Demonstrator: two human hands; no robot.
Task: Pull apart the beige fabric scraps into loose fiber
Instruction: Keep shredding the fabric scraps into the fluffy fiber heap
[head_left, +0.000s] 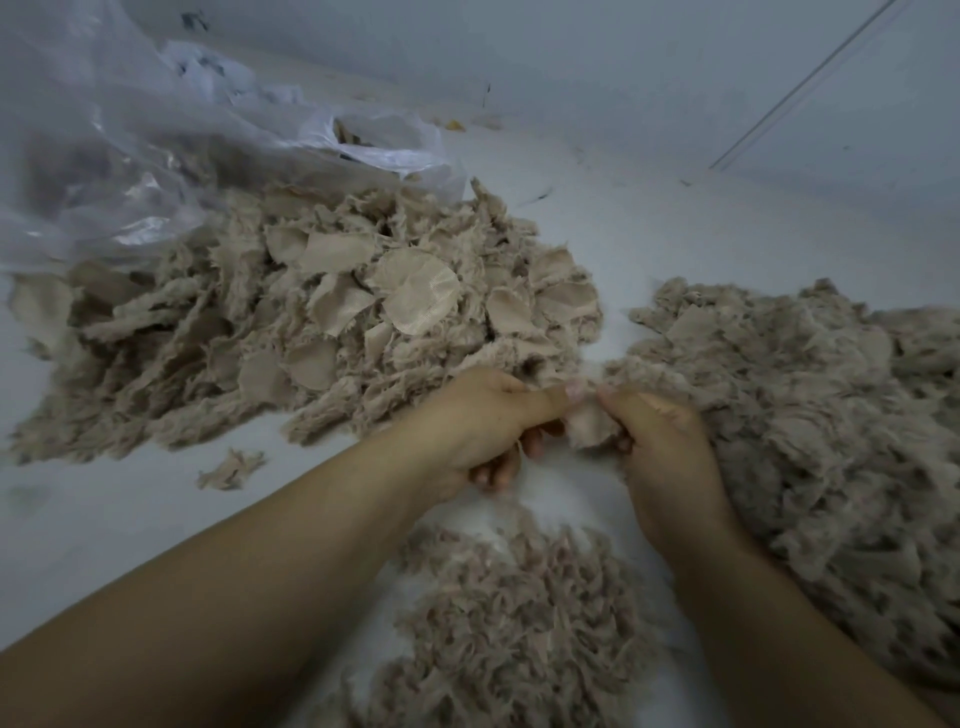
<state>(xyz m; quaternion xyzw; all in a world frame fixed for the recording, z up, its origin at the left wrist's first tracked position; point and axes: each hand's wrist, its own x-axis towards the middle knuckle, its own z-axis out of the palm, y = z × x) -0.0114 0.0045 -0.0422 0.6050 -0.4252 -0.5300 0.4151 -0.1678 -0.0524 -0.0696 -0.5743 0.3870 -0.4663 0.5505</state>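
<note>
Centrally, the fingers (558, 397) of the left hand (470, 431) and those of the right hand (662, 452) pinch opposite edges of one small beige fuzzy fabric scrap (589, 423), thumbs on top and the other fingers curled beneath; the scrap hangs between the two hands, just above the white surface (130, 519). Both bare forearms enter from the lower edge of the view. Directly below the hands lies a low heap of loose, shredded beige fiber (519, 623). To the right, touching the right hand, spreads a larger mound of fluffy pulled-apart beige material (810, 415). Behind and to the left of the hands sits a broad pile of unprocessed beige scraps (291, 322), some turned to show a smooth woven backing, among them a rounded piece (421, 296). One stray beige tuft (231, 470) lies alone on the surface, near the pile's front edge. A crumpled translucent plastic bag (119, 156) rests at the upper left, its edge overlapping the pile's far side. A pale wall (623, 62) rises beyond.
</note>
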